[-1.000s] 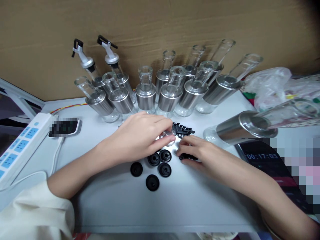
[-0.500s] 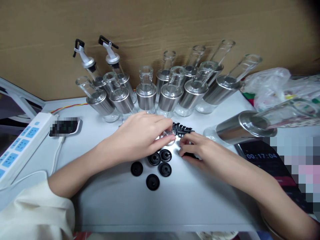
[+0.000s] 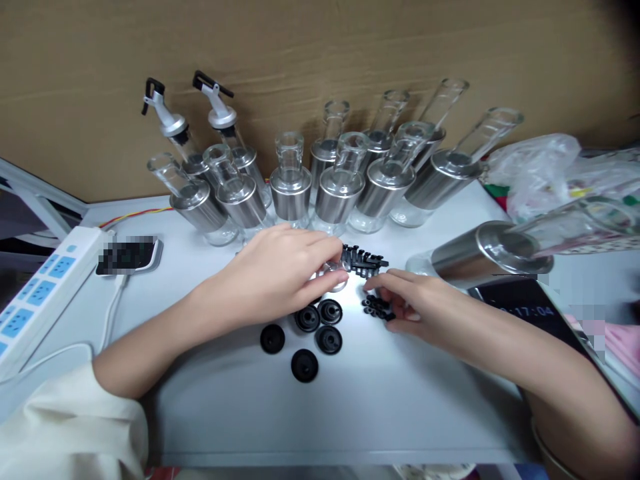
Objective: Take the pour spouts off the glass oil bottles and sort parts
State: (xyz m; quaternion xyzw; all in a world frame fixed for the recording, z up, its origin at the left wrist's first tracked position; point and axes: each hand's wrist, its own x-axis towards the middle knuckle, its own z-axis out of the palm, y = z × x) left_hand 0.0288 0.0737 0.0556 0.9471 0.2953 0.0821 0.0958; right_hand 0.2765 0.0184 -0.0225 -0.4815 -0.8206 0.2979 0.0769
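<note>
At the middle of the table, my left hand [image 3: 287, 270] has its thumb and fingers closed around a shiny, silvery round part [image 3: 337, 279], mostly covered by the fingers. My right hand [image 3: 413, 297] is beside a small cluster of short black pieces [image 3: 376, 307], fingers bent and apart, with the fingertips close to the pieces. Behind both hands lies a row of black lever-shaped pieces [image 3: 363, 259]. Several round black caps [image 3: 329, 339] are spread on the table in front of my left hand, one partly hidden beneath it.
Several glass bottles with steel sleeves [image 3: 293, 193] stand along the back; two carry pourer tops [image 3: 223, 117]. One bottle [image 3: 465, 253] stands at the right, near a phone showing a timer [image 3: 525, 310]. At left are a power strip [image 3: 37, 293] and a charging device [image 3: 130, 255].
My right hand has shifted slightly right and its fingers have loosened, uncovering the short black pieces. My left hand stays almost still on the silvery part.
</note>
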